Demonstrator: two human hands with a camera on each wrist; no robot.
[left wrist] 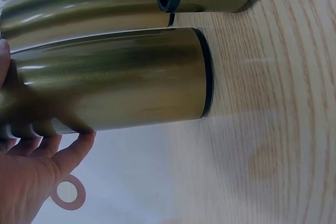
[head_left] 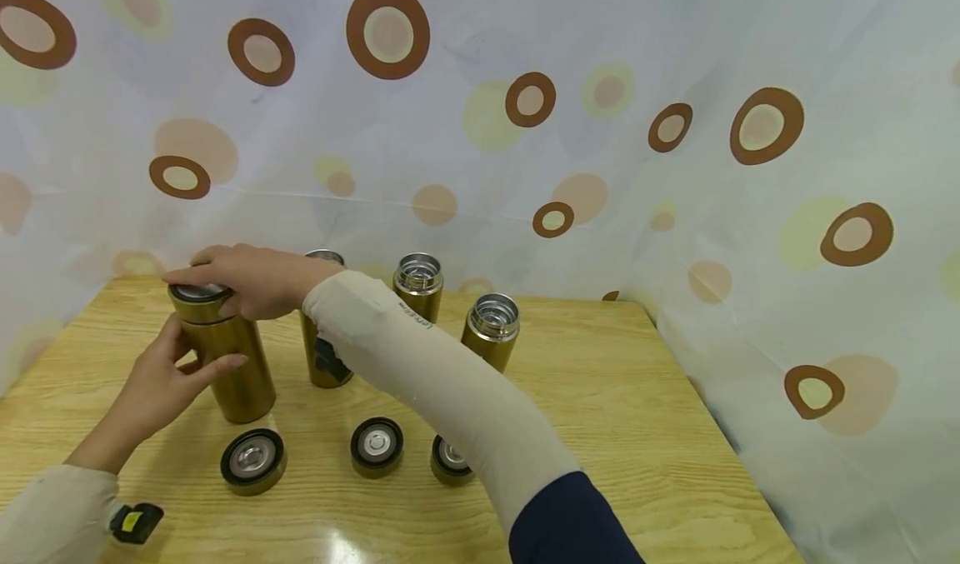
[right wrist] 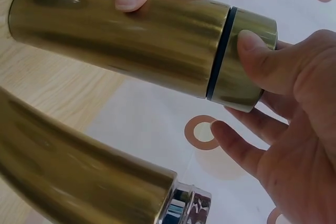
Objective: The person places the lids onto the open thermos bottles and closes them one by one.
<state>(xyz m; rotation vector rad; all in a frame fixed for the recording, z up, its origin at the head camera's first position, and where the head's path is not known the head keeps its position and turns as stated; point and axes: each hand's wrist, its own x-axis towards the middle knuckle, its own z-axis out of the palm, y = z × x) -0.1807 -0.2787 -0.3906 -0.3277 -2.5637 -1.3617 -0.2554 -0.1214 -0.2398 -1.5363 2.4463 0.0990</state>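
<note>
1. The right grip (head_left: 258, 281) pinches the cap (right wrist: 244, 61), thumb on one side and fingers opposite, a hold that would suit turning or pressing it.
2. Just below, the left grip (head_left: 161, 381) wraps the gold flask (head_left: 238, 376), probably to steady it; the flask stands upright under both grips, cap on top.
3. Nearer the person than the grips, a loose cap (head_left: 253, 462), a middle cap (head_left: 377, 447) and an outer cap (head_left: 450, 460) lie in a rough row, silver faces up, perhaps for easy reach.
4. Rightward of the grips stand three uncapped flasks (head_left: 491, 347), the closest partly hidden by the right sleeve (head_left: 427, 364).
5. Beneath everything, the bench (head_left: 637, 414) is pale, grained and glossy.
6. Beyond the grips hangs a whitish wall covering (head_left: 480, 31) printed with brown rings.
</note>
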